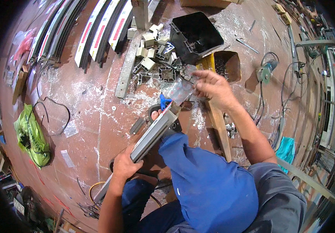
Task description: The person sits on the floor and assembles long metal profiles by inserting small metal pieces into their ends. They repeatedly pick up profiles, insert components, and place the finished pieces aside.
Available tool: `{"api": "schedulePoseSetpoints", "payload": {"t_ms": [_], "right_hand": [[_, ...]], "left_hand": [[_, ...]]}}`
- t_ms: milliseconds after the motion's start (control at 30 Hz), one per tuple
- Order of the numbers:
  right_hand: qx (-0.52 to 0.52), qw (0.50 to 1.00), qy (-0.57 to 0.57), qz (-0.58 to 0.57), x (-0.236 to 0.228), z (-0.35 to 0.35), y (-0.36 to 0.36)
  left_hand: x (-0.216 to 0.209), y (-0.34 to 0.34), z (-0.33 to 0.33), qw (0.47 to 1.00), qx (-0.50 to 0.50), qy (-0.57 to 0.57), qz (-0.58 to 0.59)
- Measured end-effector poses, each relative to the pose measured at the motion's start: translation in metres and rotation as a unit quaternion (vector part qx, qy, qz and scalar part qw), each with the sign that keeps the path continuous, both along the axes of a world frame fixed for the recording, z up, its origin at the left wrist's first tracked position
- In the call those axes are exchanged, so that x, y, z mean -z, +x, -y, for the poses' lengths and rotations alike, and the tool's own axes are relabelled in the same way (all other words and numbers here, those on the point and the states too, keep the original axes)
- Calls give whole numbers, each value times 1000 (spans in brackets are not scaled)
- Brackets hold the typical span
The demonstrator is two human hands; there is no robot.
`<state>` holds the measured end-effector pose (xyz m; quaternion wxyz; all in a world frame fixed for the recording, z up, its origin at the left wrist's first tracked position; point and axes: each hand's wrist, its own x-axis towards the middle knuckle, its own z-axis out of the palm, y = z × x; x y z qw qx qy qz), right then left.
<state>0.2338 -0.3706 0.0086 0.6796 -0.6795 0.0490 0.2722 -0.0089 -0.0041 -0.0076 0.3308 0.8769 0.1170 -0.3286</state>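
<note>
My left hand [125, 163] is wrapped round a long grey window-frame profile [155, 132], which slants across my lap from lower left to upper middle. Past its far end, a strip of clear plastic film [180, 92] with faint reddish print reaches up to my right hand [213, 88]. The right fingers are pinched together at the film's edge; a small dark thin piece also shows near the fingertips, too small to name. A blue-handled tool [164, 101] is close to the profile's far end, beside my foot.
Several cut profile offcuts [148, 50] are heaped beside a black bin [198, 35] and a cut-open yellow container [225, 64]. Long white profiles [93, 31] lie at far left. A green bag [31, 136] rests at left, a wooden plank [218, 130] right, an angle grinder [265, 73] farther right.
</note>
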Motion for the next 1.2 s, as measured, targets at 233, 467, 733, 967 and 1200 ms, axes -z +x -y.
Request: {"api": "schedulePoseSetpoints", "payload": {"t_ms": [233, 467, 733, 967, 1200], "right_hand": [[-43, 998, -35, -3, 65, 3, -31], [-127, 990, -36, 57, 93, 6, -34], [-199, 957, -130, 167, 79, 4, -28], [-215, 949, -133, 190, 84, 5, -27], [-240, 922, -175, 247, 75, 3, -28]], "left_hand": [[7, 4, -9, 999, -12, -37, -32], [12, 5, -15, 996, -25, -73, -42], [2, 12, -11, 997, -22, -54, -47], [-7, 18, -8, 996, -27, -59, -62], [-1, 15, -9, 997, -18, -53, -49]]}}
